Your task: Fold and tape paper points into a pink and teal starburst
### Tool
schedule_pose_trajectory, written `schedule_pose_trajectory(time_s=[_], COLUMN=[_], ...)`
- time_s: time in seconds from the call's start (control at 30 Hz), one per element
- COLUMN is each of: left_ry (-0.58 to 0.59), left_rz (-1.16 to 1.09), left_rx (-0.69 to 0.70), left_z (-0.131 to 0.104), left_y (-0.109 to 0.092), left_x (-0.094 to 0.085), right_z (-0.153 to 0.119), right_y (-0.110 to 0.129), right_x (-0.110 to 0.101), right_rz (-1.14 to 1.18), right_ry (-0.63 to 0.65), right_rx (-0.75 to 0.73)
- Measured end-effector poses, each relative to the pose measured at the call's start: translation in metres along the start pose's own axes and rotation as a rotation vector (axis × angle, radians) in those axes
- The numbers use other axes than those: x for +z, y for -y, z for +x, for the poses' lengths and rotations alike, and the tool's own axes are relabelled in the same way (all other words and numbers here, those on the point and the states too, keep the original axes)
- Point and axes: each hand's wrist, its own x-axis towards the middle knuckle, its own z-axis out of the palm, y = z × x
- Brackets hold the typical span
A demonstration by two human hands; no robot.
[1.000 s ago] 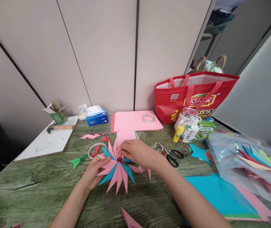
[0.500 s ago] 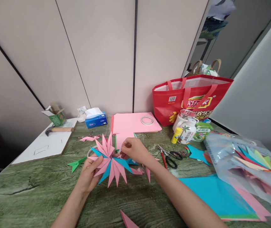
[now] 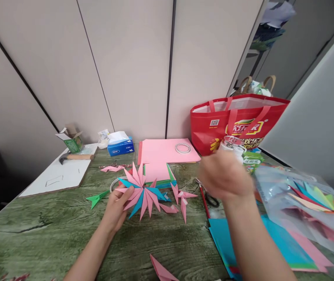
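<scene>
My left hand is closed on the edge of a folded paper star, with pink points and a few blue ones. Some of the star's far side is hidden. Over the right part of the table is my right hand, smeared by motion, so its fingers do not show clearly. It blocks the view of most of a white bottle and part of the scissors. Loose pink folded pieces with small white patches lie right of the star. Another pink folded piece is at the near edge.
Pink paper sheets with a tape roll lie at the back. Around them are a blue tissue box, a hammer on a white board, a red bag, blue sheets and a plastic bag.
My right hand has left the star and swung right, toward the white bottle. The star stays in my left hand, and the loose pink pieces beside it are now uncovered.
</scene>
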Motion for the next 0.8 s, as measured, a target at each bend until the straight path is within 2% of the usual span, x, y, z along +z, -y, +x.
schedule_pose_trajectory(time_s=[0.13, 0.2, 0.27, 0.37, 0.47, 0.6, 0.8], left_ry=[-0.013, -0.02, -0.025, -0.041, -0.049, -0.033, -0.014], left_rz=[0.02, 0.029, 0.042, 0.065, 0.087, 0.1, 0.097], left_rx=[0.012, 0.011, 0.01, 0.013, 0.006, 0.023, 0.015], left_z=[-0.001, -0.002, -0.002, -0.003, -0.002, -0.001, 0.0], left_y=[0.0, -0.001, -0.001, -0.001, 0.001, 0.005, 0.011], left_x=[0.003, 0.004, 0.004, 0.004, 0.004, 0.002, 0.001], right_z=[0.03, 0.036, 0.035, 0.032, 0.031, 0.032, 0.032], right_y=[-0.026, -0.043, -0.055, -0.058, -0.054, -0.055, -0.068], right_x=[0.051, 0.069, 0.079, 0.081, 0.078, 0.077, 0.084], right_rz=[-0.062, -0.012, 0.061, 0.099, 0.028, -0.01, -0.121], right_ry=[0.036, 0.147, 0.195, 0.212, 0.224, 0.252, 0.152], right_rx=[0.067, 0.156, 0.209, 0.193, 0.149, 0.161, 0.148])
